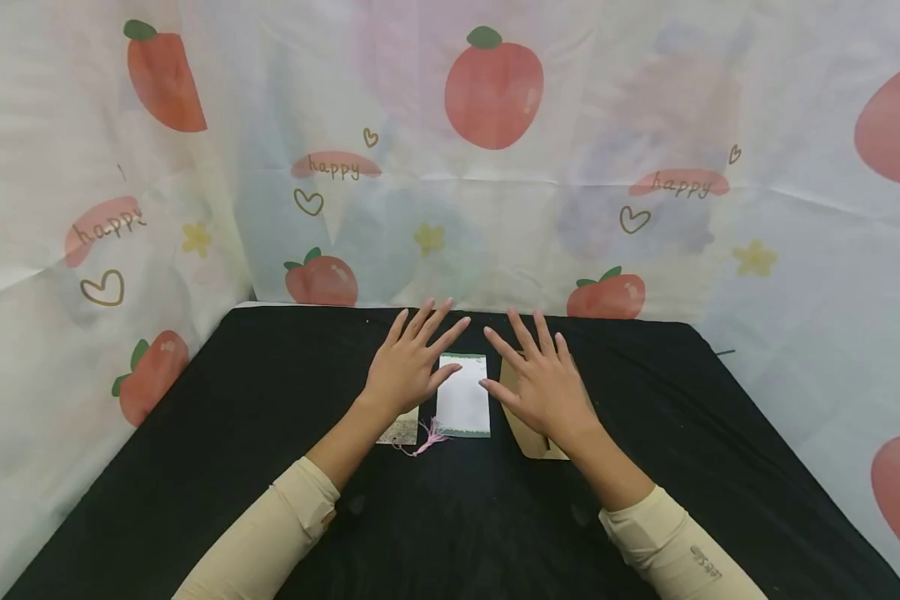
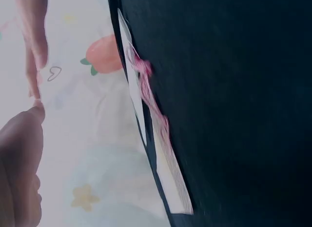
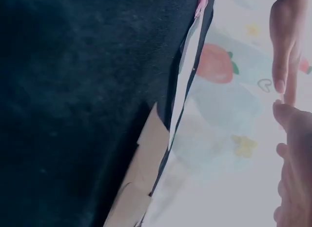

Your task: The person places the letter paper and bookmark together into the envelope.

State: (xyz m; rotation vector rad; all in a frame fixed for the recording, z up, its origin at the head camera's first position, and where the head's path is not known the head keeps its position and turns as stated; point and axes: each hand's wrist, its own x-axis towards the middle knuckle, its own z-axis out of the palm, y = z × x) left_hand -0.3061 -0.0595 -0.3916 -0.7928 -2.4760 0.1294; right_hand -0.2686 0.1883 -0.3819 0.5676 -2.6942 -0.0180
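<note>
Both hands are held out over the black-covered table with fingers spread and straight, holding nothing. My left hand [image 1: 405, 367] hovers over a small patterned booklet or card [image 1: 401, 428], hiding most of it. A pink tassel [image 1: 431, 437] hangs off that item's right side. Between the two hands lies a white sheet of paper [image 1: 465, 398] with green-trimmed ends. My right hand [image 1: 547, 383] is above a brown kraft envelope [image 1: 523, 429], covering much of it. In the left wrist view the tasselled item [image 2: 168, 173] shows a pale, thick edge.
A black cloth [image 1: 450, 517] covers the table. Behind and at both sides hangs a pale curtain [image 1: 495, 225] printed with fruit, hearts and the word "happy". A thin dark stick-like thing [image 1: 726, 352] shows at the table's right edge.
</note>
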